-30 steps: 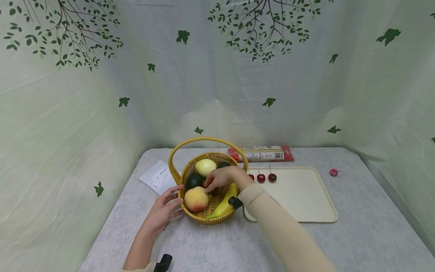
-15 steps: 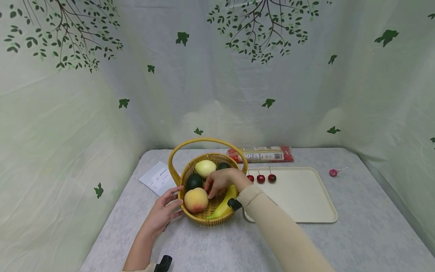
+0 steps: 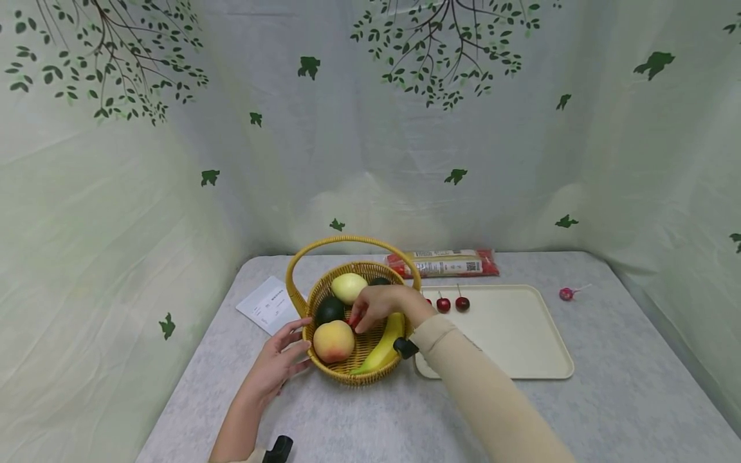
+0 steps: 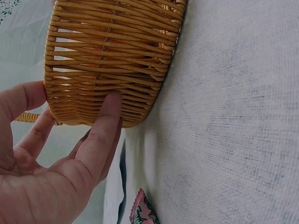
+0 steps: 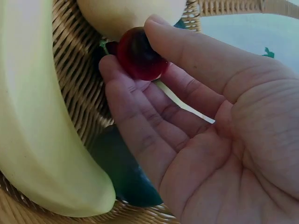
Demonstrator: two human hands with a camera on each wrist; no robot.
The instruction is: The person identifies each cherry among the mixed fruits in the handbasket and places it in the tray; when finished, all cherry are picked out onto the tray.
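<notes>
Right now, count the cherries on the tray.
3 along the far edge of the tray: left cherry, partly behind the right arm, middle cherry and right cherry. The arm may hide more.

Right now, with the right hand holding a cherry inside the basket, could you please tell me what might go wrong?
The cherry is smooth and round, held at the fingertips of the right hand, so it might slip and drop into the basket. Moving it could also nudge the nearby peach. The left hand just touches the basket's side, so a bump against the handle might shift it.
</notes>
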